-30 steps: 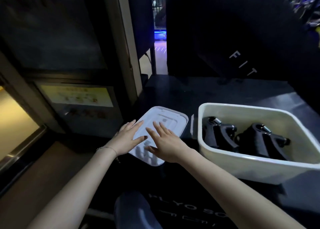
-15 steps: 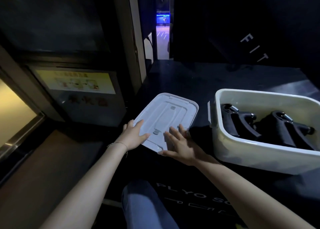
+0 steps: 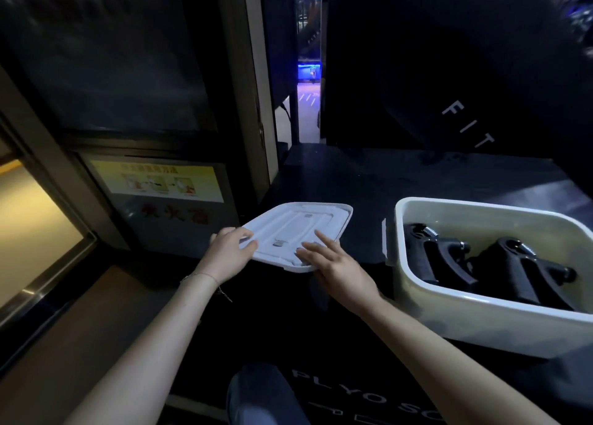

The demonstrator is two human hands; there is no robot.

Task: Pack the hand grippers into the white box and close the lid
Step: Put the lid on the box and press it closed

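The white box [image 3: 449, 325] stands open on the black surface at the right, with two black hand grippers inside it, one [image 3: 430, 257] at the left and one [image 3: 526, 270] at the right. The white lid [image 3: 301, 228] is left of the box, tilted up off the surface. My left hand [image 3: 229, 252] grips the lid's near left corner, thumb on top. My right hand [image 3: 337, 264] rests on the lid's near right edge, fingers spread over it and under its rim.
The black padded surface [image 3: 369, 183] carries the box. A door frame [image 3: 253, 97] and a cabinet with a yellow notice [image 3: 157, 180] stand at the left. A dark panel with white letters [image 3: 465, 126] rises behind. My knee [image 3: 260, 395] shows at the bottom.
Both hands slid from flat on the lid to its near edge and took hold of it. The lid has tilted up and moved slightly toward the box.
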